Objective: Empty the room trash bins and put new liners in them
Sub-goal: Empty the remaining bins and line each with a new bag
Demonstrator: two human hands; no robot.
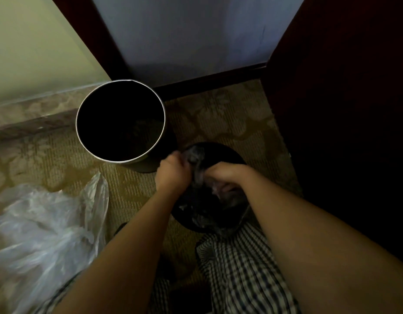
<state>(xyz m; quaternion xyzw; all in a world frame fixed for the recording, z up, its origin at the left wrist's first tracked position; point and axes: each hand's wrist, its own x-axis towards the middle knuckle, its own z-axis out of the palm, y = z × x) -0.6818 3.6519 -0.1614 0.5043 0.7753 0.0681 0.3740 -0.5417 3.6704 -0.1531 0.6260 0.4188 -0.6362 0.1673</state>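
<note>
A dark liner sits bunched in the mouth of a black bin on the patterned carpet, just in front of the person's checked trousers. Both hands grip it: the left hand has its fingers curled round the liner's upper edge, and the right hand clutches a fold beside it. A second bin – metal-rimmed, dark inside – stands upright just beyond, and a clear plastic bag lies crumpled to the left.

Seeing 2 trash bins standing side by side: 1 unlined bin, 1 lined bin; 1 dark liner sitting in the latter; 1 clear plastic bag lying nearby; 2 hands gripping: left hand & right hand.
</note>
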